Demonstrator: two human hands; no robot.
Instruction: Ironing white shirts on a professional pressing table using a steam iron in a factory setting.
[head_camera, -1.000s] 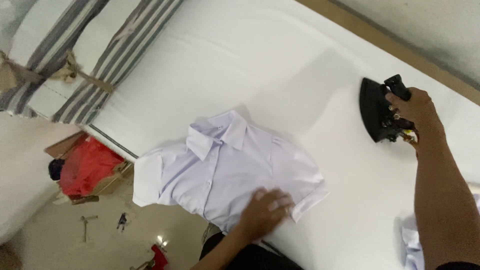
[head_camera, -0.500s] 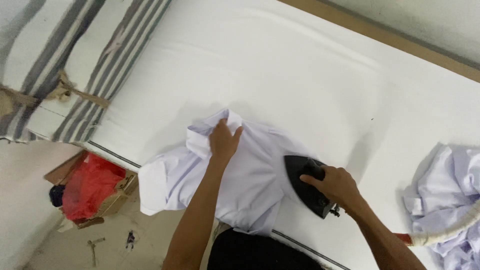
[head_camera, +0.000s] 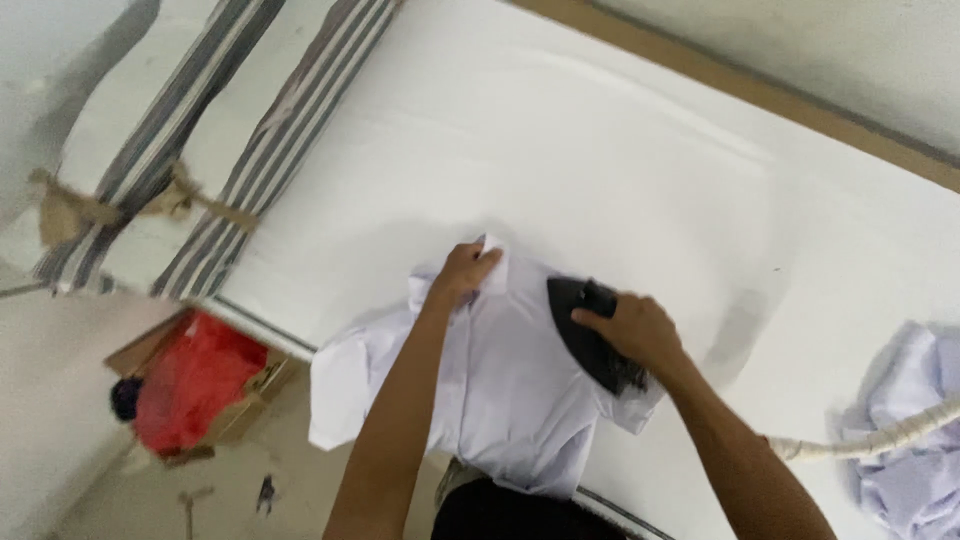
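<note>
Shirt (head_camera: 490, 390), pale lilac, lies at the near edge of the white-padded table (head_camera: 620, 160), hem overhanging. Left hand (head_camera: 465, 272) pinches its collar; right hand (head_camera: 632, 330) is clenched around a black iron (head_camera: 585, 335) (soleplate hidden). Ironing well means holding the collar taut and gliding steadily. The cord's (head_camera: 870, 440) end is cut off.

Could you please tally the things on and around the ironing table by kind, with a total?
Shirts: 2, one under the hands, one crumpled at the right
Irons: 1
Hoses: 1
Striped bundles: 1
Boxes with red cloth: 1
Total: 6
</note>
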